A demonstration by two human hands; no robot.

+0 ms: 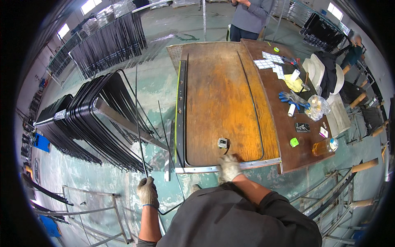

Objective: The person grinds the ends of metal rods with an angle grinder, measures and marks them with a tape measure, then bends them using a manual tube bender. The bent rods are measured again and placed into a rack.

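Observation:
My left hand (147,192), in a pale work glove, is closed around one leg of a thin black U-shaped rod (140,136) held off the table's left side. Its bend hangs low beside my body, and the other leg rises past the table corner. At the table's near edge is my gloved right hand (229,168), slightly blurred, over the bottom run of another bent black rod (256,113) lying on the wooden board (218,90). Whether those fingers grip the rod is unclear. Just beyond them sits a tape measure (222,143).
A metal strip (259,163) edges the table front; a black bar (181,111) lines its left. Many bent black frames (90,111) hang on a rack at left. Gloves (294,99), a bottle (325,147) and a phone (302,127) lie on the right. A person (251,18) stands beyond.

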